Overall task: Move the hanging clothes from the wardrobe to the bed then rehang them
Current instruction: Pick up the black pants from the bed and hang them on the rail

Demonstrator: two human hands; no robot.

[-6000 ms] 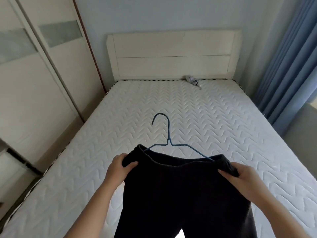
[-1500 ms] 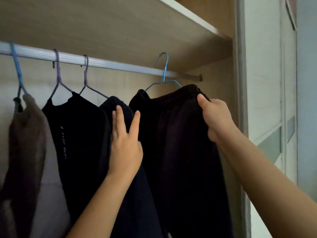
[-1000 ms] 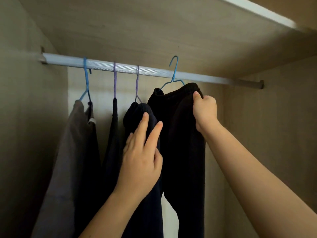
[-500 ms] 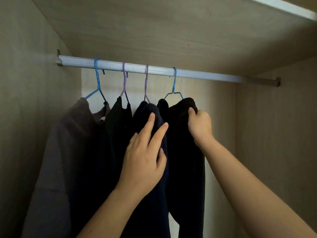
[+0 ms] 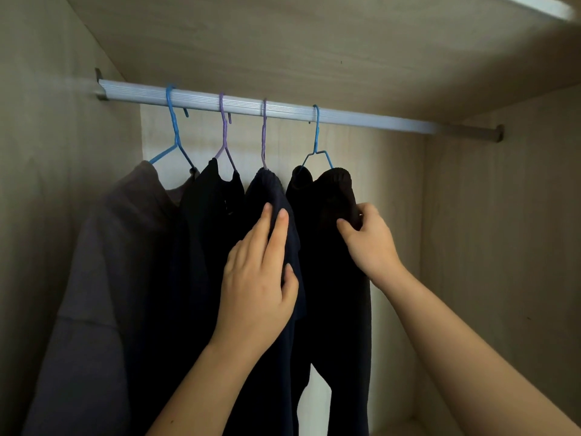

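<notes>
Right hand (image 5: 371, 243) pinching black ribbed trousers (image 5: 333, 247) just below their blue wire hanger (image 5: 317, 143), left hand (image 5: 257, 278) flat, fingers spread, on neighbouring navy garment (image 5: 270, 196), no writing legible

No text, label, brand, number or sign can be read anywhere here.

Four garments hang on the rail (image 5: 283, 110); left hand (image 5: 257, 284) rests flat on the navy one (image 5: 283, 215), right hand (image 5: 367, 243) pinches the black trousers (image 5: 330, 278).
</notes>
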